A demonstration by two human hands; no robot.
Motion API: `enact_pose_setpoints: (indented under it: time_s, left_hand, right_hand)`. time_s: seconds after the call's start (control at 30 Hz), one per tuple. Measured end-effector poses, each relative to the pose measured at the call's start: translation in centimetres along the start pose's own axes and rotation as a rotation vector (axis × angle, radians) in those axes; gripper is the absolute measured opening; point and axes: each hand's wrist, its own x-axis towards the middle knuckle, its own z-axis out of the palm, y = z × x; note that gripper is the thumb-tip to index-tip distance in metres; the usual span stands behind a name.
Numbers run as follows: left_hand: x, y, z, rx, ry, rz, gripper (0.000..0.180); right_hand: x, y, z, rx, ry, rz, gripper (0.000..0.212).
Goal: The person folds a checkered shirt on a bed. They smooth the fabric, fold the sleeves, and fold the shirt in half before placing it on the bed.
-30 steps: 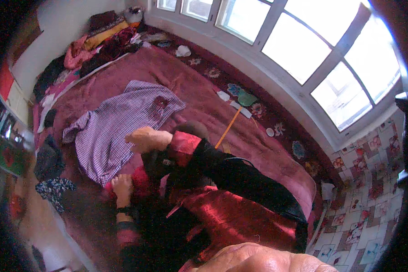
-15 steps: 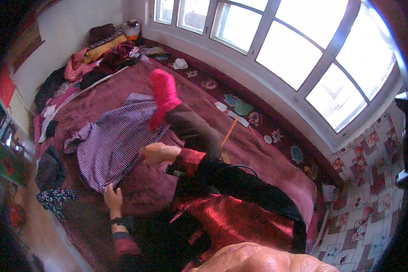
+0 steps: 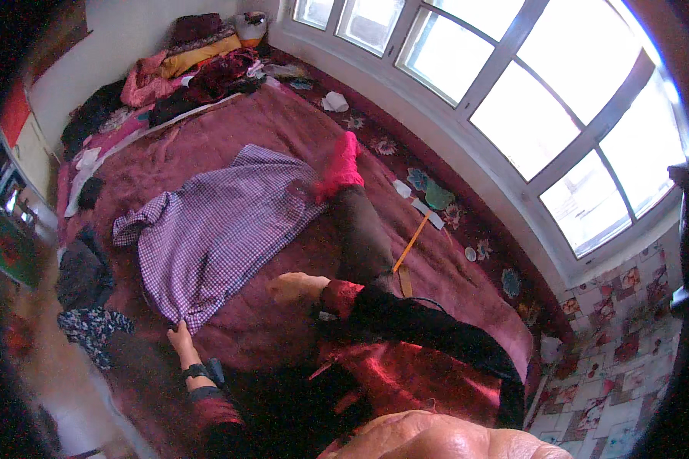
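On the maroon blanket [image 3: 207, 130], the checked shirt [image 3: 214, 229] is apparently being straightened, its near corner grasped by the fingers of the left hand [image 3: 183, 342], while a matching hold seems needed from the right hand [image 3: 298, 286], whose fingers' state cannot be told

Two bare-handed grips, by my count: one left grip [image 3: 181, 339], one right grip [image 3: 298, 287]. One checked shirt [image 3: 214, 222]. One dark wristband [image 3: 195, 371]. One pink sock [image 3: 342, 167]. One maroon blanket [image 3: 233, 128]. Along one window [image 3: 505, 57]: one orange stick [image 3: 411, 244], two white scraps [image 3: 402, 189], one crumpled white piece [image 3: 334, 102], one small white disc [image 3: 471, 254]. Opposite side: one floral cloth [image 3: 96, 329], one dark grey cloth [image 3: 84, 271]. One heap of clothes [image 3: 218, 80], pieces too tangled to count.
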Motion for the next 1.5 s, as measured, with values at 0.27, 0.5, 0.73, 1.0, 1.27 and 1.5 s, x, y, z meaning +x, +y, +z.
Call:
enact_pose_setpoints:
  time_s: [0.27,0.5,0.73,1.0,1.27,1.5]
  left_hand:
    - [4.3,-1.3,1.7,0.116,-0.064,-0.017,0.086]
    - [5.5,-7.6,2.7,-0.565,-0.339,-0.110,0.056]
    - [4.8,-5.6,4.1,-0.660,-0.339,-0.232,0.061]
    - [3.6,-4.5,3.4,-0.373,-0.229,-0.046,0.053]
    - [-1.9,-2.5,3.6,-0.336,-0.092,-0.032,0.060]
    - [-4.4,-5.7,4.2,-0.466,-0.285,-0.182,0.053]
  right_hand:
    - [6.9,-2.1,0.9,-0.905,0.208,-0.417,0.029]
    - [11.5,-8.3,2.6,0.022,0.401,0.210,0.067]
    - [11.9,-9.2,4.5,0.067,0.288,-0.029,0.070]
    - [10.8,-5.4,7.7,0.168,0.356,0.128,0.067]
    - [5.7,-5.1,7.6,0.727,0.169,0.333,0.043]
    - [4.4,-7.4,7.5,0.787,0.028,0.333,0.041]
